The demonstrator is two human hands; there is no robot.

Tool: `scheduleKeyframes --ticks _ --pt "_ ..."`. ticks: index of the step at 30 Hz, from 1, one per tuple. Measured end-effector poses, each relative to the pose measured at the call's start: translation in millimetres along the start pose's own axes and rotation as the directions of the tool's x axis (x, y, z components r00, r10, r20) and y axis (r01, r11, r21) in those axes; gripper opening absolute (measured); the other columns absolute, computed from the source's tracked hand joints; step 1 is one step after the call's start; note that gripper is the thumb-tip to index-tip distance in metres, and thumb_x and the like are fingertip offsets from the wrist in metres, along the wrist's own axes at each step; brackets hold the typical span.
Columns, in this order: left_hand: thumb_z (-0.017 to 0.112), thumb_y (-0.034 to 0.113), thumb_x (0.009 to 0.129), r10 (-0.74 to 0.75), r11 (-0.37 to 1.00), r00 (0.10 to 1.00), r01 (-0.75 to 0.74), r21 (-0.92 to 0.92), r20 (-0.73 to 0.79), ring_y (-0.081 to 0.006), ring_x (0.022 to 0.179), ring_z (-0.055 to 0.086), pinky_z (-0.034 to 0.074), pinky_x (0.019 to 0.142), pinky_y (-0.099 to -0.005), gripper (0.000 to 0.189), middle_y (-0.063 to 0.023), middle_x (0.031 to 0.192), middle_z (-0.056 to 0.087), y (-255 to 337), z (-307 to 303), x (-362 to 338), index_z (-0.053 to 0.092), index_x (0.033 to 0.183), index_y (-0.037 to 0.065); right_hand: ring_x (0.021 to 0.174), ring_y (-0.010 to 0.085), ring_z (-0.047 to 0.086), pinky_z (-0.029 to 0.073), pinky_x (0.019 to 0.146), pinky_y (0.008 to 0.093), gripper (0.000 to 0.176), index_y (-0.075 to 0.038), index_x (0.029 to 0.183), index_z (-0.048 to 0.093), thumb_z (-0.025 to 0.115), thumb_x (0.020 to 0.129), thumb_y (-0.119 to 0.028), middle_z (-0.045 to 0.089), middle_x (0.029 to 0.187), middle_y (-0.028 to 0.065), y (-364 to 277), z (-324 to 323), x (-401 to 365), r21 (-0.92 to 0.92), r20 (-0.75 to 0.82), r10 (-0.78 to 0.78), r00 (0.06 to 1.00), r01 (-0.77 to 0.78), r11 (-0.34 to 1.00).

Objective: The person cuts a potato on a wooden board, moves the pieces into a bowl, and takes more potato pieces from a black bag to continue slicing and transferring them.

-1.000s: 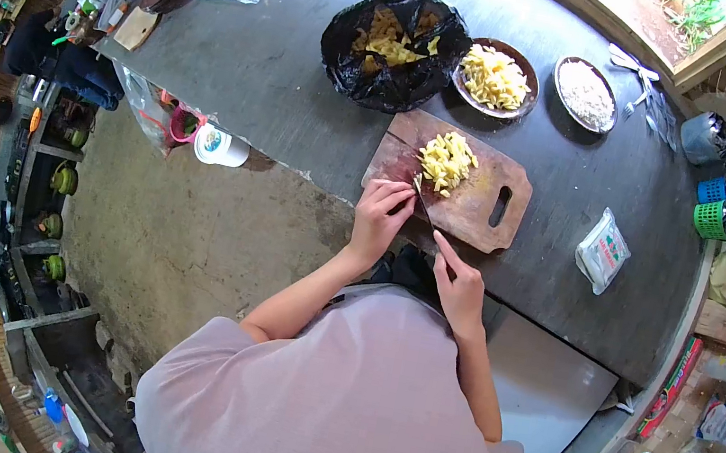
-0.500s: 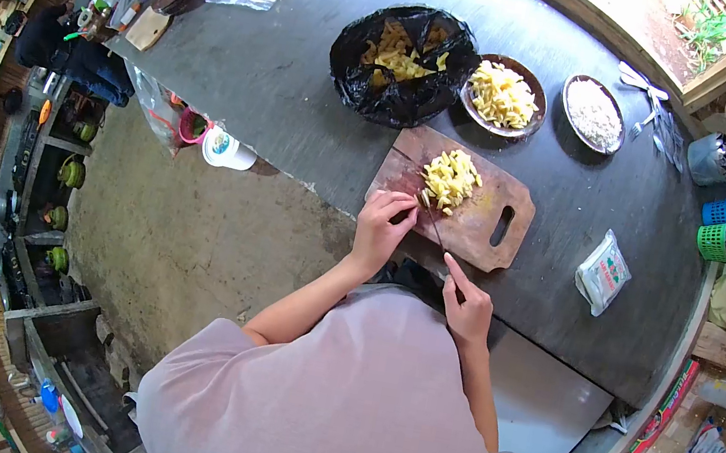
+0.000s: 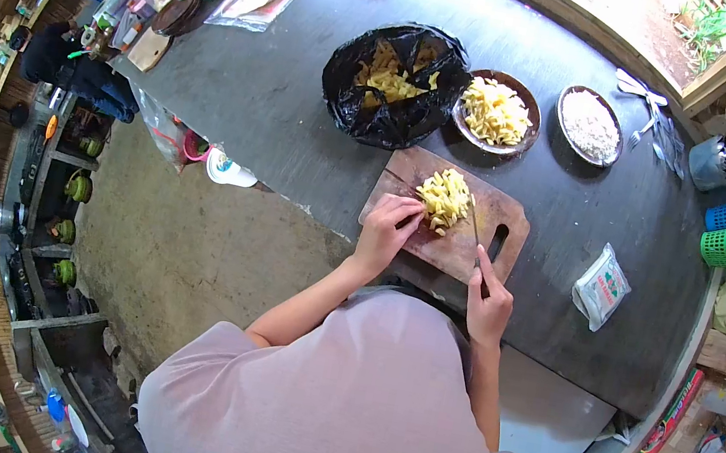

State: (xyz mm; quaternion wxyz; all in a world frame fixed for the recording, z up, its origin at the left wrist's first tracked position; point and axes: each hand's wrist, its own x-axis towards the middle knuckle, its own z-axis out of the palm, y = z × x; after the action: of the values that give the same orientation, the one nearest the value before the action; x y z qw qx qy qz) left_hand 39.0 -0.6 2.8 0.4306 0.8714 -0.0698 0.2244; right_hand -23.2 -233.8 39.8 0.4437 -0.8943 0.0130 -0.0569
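In the head view, a pile of chopped yellow pieces (image 3: 444, 199) lies on a wooden cutting board (image 3: 472, 262) with an oblong handle slot. My right hand (image 3: 489, 307) grips a knife (image 3: 477, 224) by its handle, its blade pointing away from me along the pile's right side. At the pile's lower left edge is my left hand (image 3: 387, 231), fingers bent and pressed together; whatever is between the fingertips is too small to make out. Beyond the board stand a bowl lined with a black plastic bag (image 3: 344, 108), holding more yellow pieces, and a brown plate (image 3: 530, 135) heaped with them.
A plate of white flour-like stuff (image 3: 591, 126) sits right of the brown plate, with cutlery (image 3: 646, 111) behind. A white packet (image 3: 602, 288) rests on the dark table (image 3: 304, 121). Green and blue baskets (image 3: 718, 247) hang at right. Another person (image 3: 73, 68) is at far left.
The knife has moved right, from beside my left fingertips to the pile's right side, its blade now more upright in view. My left hand stays close to the pile. The view has tilted slightly.
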Motion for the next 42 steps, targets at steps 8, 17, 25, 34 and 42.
scheduleKeyframes --ticks 8,17,25,34,42 --pt "0.078 0.000 0.088 -0.044 0.994 0.984 0.060 -0.092 0.172 -0.0274 0.108 0.073 0.060 0.092 -0.0368 0.024 -0.0108 0.116 0.078 -2 -23 23 0.080 0.112 0.004 0.071 0.0285 0.072 0.057 0.071 0.0405 0.040 -0.020 0.139 0.073 0.066 0.100 -0.016 0.071 0.082 0.0169 6 4 29 -0.006 -0.013 -0.047 0.999 0.047 0.999" --pt "0.077 0.004 0.091 0.042 0.981 0.989 -0.014 0.193 -0.139 -0.0304 0.108 0.072 0.057 0.097 -0.0394 0.018 -0.0148 0.114 0.078 -40 -34 150 0.080 0.109 0.001 0.070 0.0236 0.067 0.055 0.073 0.0364 0.041 -0.007 0.137 0.073 0.065 0.097 -0.003 0.071 0.086 0.0165 14 18 69 0.098 -0.036 -0.190 0.981 0.192 0.976" --pt "0.076 0.006 0.087 -0.092 0.826 0.996 0.079 0.558 -0.005 -0.0414 0.108 0.067 0.054 0.096 -0.0477 0.022 -0.0210 0.114 0.074 -116 -31 212 0.077 0.107 -0.001 0.059 0.0221 0.060 0.051 0.058 0.0375 0.051 -0.009 0.137 0.073 0.068 0.088 0.001 0.056 0.071 0.0089 27 24 67 0.159 -0.042 -0.316 0.948 0.319 0.934" --pt "0.077 0.013 0.084 0.036 0.774 0.997 -0.067 0.630 0.061 -0.0476 0.117 0.063 0.052 0.104 -0.0501 0.028 -0.0279 0.121 0.070 -95 9 224 0.075 0.107 -0.003 0.053 0.0221 0.058 0.050 0.051 0.0374 0.050 -0.009 0.134 0.075 0.072 0.085 0.000 0.057 0.070 0.0070 34 26 65 0.163 -0.030 -0.354 0.935 0.354 0.921" --pt "0.073 0.032 0.091 -0.258 0.592 0.965 0.123 0.797 0.043 -0.0394 0.134 0.056 0.049 0.107 -0.0509 0.042 -0.0221 0.134 0.064 -107 35 242 0.072 0.109 -0.007 0.052 0.0213 0.057 0.050 0.050 0.0365 0.053 -0.011 0.136 0.074 0.073 0.085 0.001 0.057 0.069 0.0065 36 27 64 0.183 -0.040 -0.390 0.920 0.390 0.902"
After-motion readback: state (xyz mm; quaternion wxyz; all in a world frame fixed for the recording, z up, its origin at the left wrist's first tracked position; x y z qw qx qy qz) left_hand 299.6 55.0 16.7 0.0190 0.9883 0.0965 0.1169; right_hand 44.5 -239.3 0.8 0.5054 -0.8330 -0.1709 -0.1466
